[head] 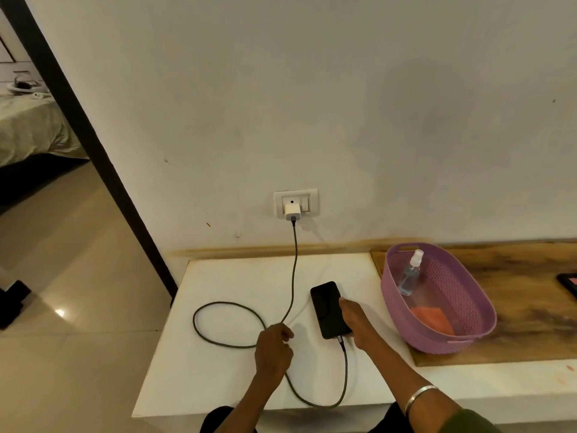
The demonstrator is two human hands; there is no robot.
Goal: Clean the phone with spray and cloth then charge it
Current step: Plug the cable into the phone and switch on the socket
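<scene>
A black phone [327,307] lies screen-up on the white counter [237,376]. A braided cable [293,270] is plugged into its near end and runs up to a white charger [292,211] in the wall socket [296,202]. My right hand [356,323] grips the phone's right edge. My left hand [274,348] is closed around the cable where it loops on the counter. A clear spray bottle [410,273] and an orange cloth [432,318] lie inside the purple basket [406,320] to the right.
The basket stands on a wooden board [515,307]. A dark flat object [569,284] sits at the board's right edge. To the left the counter ends at a dark door frame [93,145] with tiled floor [78,276] below.
</scene>
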